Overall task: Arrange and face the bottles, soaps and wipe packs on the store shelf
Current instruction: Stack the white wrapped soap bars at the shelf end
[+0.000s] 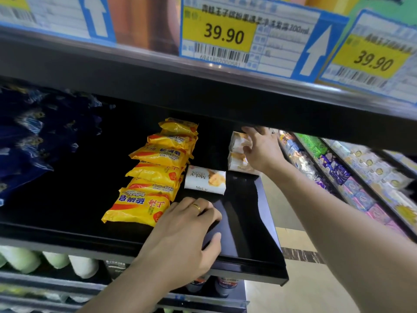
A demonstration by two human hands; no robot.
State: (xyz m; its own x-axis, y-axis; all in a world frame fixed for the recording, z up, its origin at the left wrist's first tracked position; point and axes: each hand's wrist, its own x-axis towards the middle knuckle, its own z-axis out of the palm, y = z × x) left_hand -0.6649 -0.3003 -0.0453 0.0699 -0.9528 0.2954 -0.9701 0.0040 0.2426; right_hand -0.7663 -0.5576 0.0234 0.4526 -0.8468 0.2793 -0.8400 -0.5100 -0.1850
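We note black shelf (243, 224): smooth, glossy, reflective. Yellow sulfur soap packs (146, 193): shiny crinkled plastic film. White Mel-y soap bar (205, 179): smooth glossy wrapper. Dark blue packs (29, 141): glossy crinkled film. Price tag (246, 35): printed paper. Ring (196, 207): shiny yellow metal.

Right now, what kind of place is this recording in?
Most likely a retail store's toiletries aisle: yellow price tags reading 39.90 with barcodes on the shelf edge, a row of yellow soap packs, and more stocked shelving beyond.

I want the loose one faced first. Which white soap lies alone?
The white Mel-y soap, alone beside the yellow row; the other white soaps sit stacked under the right hand.
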